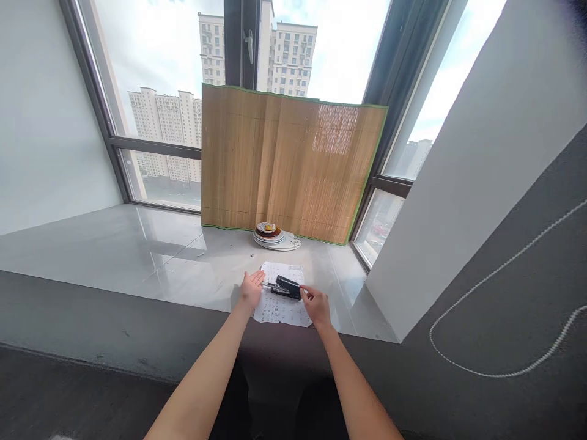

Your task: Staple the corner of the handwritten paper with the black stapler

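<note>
Stapler (288, 285) over paper (277, 313) near the front edge of the sill (215, 269): our right hand (316, 305) pinches it, left hand (252, 289) open.

**Obscured Details**

Marks on the white rectangular paper sheet (270, 313) are too small to read; a black, elongated, stapler-like tool (288, 283) covers part of it. The bare right hand (317, 305) partly hides the tool's right end. The right edge crops a looped white cord (495, 375).
</note>
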`<state>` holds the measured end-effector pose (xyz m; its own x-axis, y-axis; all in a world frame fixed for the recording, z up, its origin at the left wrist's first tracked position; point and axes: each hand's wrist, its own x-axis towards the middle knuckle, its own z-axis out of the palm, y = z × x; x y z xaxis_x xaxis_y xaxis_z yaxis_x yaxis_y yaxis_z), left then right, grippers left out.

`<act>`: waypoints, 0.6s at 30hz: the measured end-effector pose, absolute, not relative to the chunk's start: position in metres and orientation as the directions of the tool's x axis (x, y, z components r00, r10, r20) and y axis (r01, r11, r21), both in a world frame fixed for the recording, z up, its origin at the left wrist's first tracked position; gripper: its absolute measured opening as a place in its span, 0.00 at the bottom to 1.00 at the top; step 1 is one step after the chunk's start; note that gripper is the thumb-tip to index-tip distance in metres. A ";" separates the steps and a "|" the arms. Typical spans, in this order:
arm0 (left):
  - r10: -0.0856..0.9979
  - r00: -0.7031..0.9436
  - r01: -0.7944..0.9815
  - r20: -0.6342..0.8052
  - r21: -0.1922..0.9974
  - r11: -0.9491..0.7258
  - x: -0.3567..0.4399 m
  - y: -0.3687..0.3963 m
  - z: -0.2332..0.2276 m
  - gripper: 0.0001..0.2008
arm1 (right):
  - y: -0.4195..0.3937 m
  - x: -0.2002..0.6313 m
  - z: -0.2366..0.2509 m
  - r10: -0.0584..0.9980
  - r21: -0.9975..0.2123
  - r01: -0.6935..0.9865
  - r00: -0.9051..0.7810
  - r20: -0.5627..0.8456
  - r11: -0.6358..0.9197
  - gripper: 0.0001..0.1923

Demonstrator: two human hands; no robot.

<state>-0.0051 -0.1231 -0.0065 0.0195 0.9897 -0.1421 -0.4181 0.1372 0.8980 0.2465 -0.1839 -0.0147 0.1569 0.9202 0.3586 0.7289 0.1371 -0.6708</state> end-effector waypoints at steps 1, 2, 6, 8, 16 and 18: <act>0.988 0.021 -0.455 -0.154 0.879 0.147 -0.005 -0.123 -0.007 0.41 | -0.179 0.248 -0.011 0.905 -0.662 0.726 0.136 0.403 0.185 0.24; 0.986 0.024 -0.494 -0.165 0.856 0.155 -0.005 -0.123 -0.008 0.41 | -0.173 0.248 -0.008 0.887 -0.643 0.728 0.107 0.449 0.238 0.24; 0.979 0.034 -0.628 -0.203 0.757 0.179 -0.005 -0.123 -0.010 0.38 | -0.151 0.233 -0.002 0.886 -0.548 0.752 -0.100 0.453 0.365 0.21; 0.975 0.032 -0.669 -0.221 0.720 0.185 -0.005 -0.122 -0.011 0.37 | -0.147 0.222 -0.003 0.891 -0.493 0.786 -0.154 0.427 0.372 0.13; 0.967 0.026 -0.820 -0.252 0.549 0.164 0.003 -0.120 -0.012 0.36 | -0.172 0.188 0.001 0.457 0.169 0.764 -0.531 0.714 0.623 0.22; 0.967 0.019 -0.846 -0.254 0.511 0.150 0.005 -0.119 -0.011 0.35 | -0.174 0.182 0.000 0.399 0.287 0.711 -0.630 0.666 0.642 0.22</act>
<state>0.0046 -0.1194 -0.0114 0.0186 0.9671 -0.2536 -0.8464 0.1503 0.5109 0.1817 -0.1741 0.0003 -0.6298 0.3991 0.6663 0.7109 0.6419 0.2874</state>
